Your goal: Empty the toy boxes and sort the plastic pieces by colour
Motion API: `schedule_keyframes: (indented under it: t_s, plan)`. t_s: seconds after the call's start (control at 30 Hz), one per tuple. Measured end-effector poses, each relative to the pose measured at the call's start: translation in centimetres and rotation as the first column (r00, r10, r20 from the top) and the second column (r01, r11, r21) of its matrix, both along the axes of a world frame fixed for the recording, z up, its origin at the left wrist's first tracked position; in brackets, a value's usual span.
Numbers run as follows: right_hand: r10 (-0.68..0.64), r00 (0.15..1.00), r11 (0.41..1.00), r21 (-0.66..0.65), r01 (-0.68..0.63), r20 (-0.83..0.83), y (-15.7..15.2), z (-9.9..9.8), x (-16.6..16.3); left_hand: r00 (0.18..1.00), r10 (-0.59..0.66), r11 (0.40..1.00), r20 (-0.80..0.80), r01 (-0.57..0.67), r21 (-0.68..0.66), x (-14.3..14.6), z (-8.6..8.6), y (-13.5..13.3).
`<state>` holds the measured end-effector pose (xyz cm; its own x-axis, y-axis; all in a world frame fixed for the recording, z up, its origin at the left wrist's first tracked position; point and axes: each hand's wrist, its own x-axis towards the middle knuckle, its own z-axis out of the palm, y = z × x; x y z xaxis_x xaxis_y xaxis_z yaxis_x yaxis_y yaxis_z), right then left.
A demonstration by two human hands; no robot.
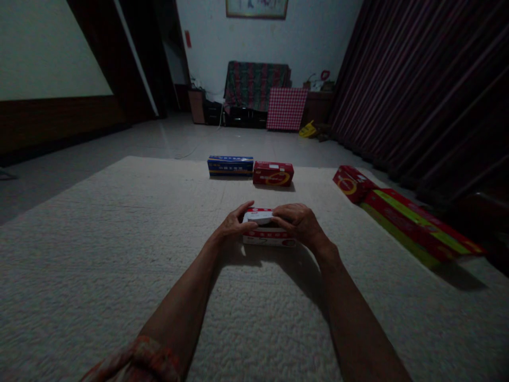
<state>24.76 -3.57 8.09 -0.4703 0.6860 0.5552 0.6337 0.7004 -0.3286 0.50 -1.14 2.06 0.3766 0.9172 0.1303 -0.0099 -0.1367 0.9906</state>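
A small red-and-white carton (268, 240) lies on the pale quilted mat (159, 254) in front of me, its top flap partly raised over a dark gap. My left hand (235, 222) grips the carton's left end, thumb along the front edge and fingers behind. My right hand (298, 220) is closed at the top right of the carton, fingers pinched on the flap's edge. Whatever is inside the carton cannot be made out.
Beyond the carton stand a blue box (230, 167) and a red box (273, 174), side by side. To the right lie another red box (352, 183) and a long red-and-green box (417, 225). A covered television (256, 85) and a dark curtain (405, 79) are farther back.
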Motion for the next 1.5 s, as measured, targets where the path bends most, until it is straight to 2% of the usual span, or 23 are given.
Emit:
schedule_keyframes:
  t_s: [0.1,0.2,0.33,0.43,0.53,0.63,0.73,0.83,0.93,1.0,1.13,1.23,1.33,1.4,1.5]
  plan:
    - [-0.013,0.999,0.999,0.052,0.015,-0.04,-0.1,0.2,0.2,0.999,0.016,1.0,-0.031,-0.015,0.024,0.0,0.1,-0.1]
    - [-0.102,0.99,0.985,0.131,0.115,-0.102,0.2,-0.1,0.2,0.999,0.029,0.999,-0.036,-0.029,0.018,0.0,0.3,-0.3]
    - [-0.204,0.939,0.933,0.237,0.272,-0.275,1.3,-1.4,-0.3,0.996,0.015,0.999,0.084,-0.013,-0.029,0.3,0.5,-0.4]
    - [-0.239,0.878,0.903,0.239,0.358,-0.414,1.9,-2.4,-0.5,0.986,0.088,0.995,0.14,-0.081,-0.053,0.9,0.5,-0.1]
    - [-0.291,0.825,0.9,0.155,0.408,-0.484,1.9,-2.6,-0.6,0.963,0.226,0.973,0.147,-0.216,-0.084,1.8,0.4,0.2]
    - [-0.32,0.78,0.92,0.021,0.392,-0.538,1.5,-2.4,-0.5,0.926,0.342,0.939,0.161,-0.331,-0.089,2.5,0.4,0.4]
    - [-0.338,0.674,0.933,-0.142,0.329,-0.656,1.2,-2.4,-0.2,0.892,0.42,0.908,0.168,-0.414,-0.07,2.8,0.8,0.4]
    - [-0.366,0.585,0.93,-0.298,0.213,-0.723,1.3,-2.9,0.3,0.868,0.465,0.885,0.177,-0.456,-0.092,2.6,1.0,0.4]
    - [-0.397,0.608,0.887,-0.458,0.061,-0.687,1.8,-3.8,0.8,0.847,0.499,0.867,0.183,-0.484,-0.12,2.3,0.9,0.5]
    - [-0.412,0.639,0.847,-0.532,0.005,-0.65,2.2,-4.4,0.8,0.834,0.527,0.85,0.166,-0.513,-0.122,2.1,0.8,0.6]
    - [-0.498,0.652,0.794,-0.602,0.078,-0.572,2.9,-5.2,0.5,0.774,0.617,0.786,0.14,-0.601,-0.145,1.8,0.5,0.9]
    - [-0.526,0.661,0.775,-0.622,0.113,-0.535,3.0,-5.0,0.5,0.737,0.659,0.752,0.15,-0.641,-0.152,1.8,0.4,1.0]
    - [-0.457,0.746,0.795,-0.599,0.097,-0.485,2.6,-4.2,0.6,0.777,0.621,0.783,0.106,-0.607,-0.14,1.9,0.4,1.0]
    - [-0.38,0.824,0.841,-0.527,0.119,-0.42,2.2,-3.7,0.7,0.801,0.598,0.798,0.023,-0.594,-0.102,1.8,0.5,0.9]
    - [-0.276,0.909,0.925,-0.343,0.164,-0.312,1.9,-3.4,0.6,0.784,0.612,0.791,-0.1,-0.604,0.098,1.6,0.9,0.7]
